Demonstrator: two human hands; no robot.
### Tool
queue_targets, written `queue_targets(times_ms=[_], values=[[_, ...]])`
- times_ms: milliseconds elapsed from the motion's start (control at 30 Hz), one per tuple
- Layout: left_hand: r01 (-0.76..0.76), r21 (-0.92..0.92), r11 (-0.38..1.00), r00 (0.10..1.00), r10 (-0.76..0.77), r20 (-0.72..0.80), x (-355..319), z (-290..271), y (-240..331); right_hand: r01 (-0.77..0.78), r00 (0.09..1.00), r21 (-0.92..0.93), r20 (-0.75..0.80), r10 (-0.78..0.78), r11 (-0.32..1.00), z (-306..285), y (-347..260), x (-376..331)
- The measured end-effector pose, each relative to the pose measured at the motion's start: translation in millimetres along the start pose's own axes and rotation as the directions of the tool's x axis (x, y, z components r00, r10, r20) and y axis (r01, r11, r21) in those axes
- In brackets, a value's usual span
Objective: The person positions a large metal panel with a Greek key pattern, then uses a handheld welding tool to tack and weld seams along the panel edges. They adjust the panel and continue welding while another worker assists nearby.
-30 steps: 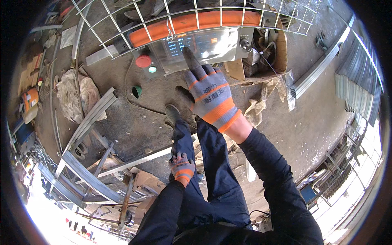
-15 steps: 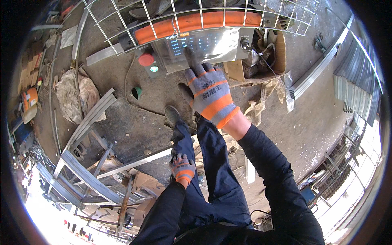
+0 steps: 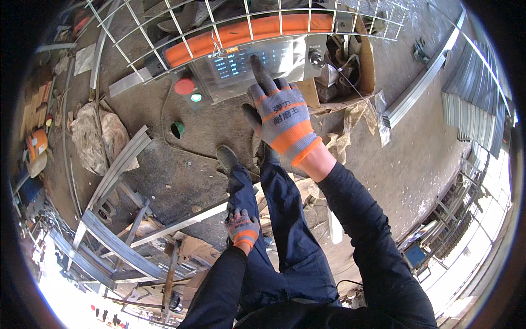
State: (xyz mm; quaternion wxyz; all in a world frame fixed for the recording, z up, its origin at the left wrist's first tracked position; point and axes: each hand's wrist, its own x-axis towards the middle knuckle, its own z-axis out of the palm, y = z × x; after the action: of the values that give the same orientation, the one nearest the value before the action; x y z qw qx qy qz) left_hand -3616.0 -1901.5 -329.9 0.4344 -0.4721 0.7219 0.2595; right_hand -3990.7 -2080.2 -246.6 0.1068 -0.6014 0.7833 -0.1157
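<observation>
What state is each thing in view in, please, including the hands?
Screen: lit, showing rows of text
Green button: lit
Red button: cannot tell whether pressed
Black knob: setting unclear
Cardboard box: open, things inside
Right hand: pointing at the screen, contact unclear
Left hand: resting on left trouser leg
</observation>
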Motion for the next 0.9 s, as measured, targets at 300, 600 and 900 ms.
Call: queue_targets(times_ms=[300, 600, 900], values=[[0.001, -0.026, 1.000, 1.000, 0.000, 0.009, 5, 1, -1, -0.032, 0.998, 0.068, -0.056, 0.035, 0.997, 0, 10, -10], [0.019, -0.014, 1.000, 0.998, -0.018, 0.062, 8, -2, 2, -0.048, 0.999, 0.057, 0.018, 0.047, 0.997, 9, 8, -18], [0.040, -0.001, 0.999, 0.994, -0.039, 0.100, 11, -10, 7, -0.104, 0.995, 0.084, -0.001, 0.104, 0.991, 6, 18, -29]])
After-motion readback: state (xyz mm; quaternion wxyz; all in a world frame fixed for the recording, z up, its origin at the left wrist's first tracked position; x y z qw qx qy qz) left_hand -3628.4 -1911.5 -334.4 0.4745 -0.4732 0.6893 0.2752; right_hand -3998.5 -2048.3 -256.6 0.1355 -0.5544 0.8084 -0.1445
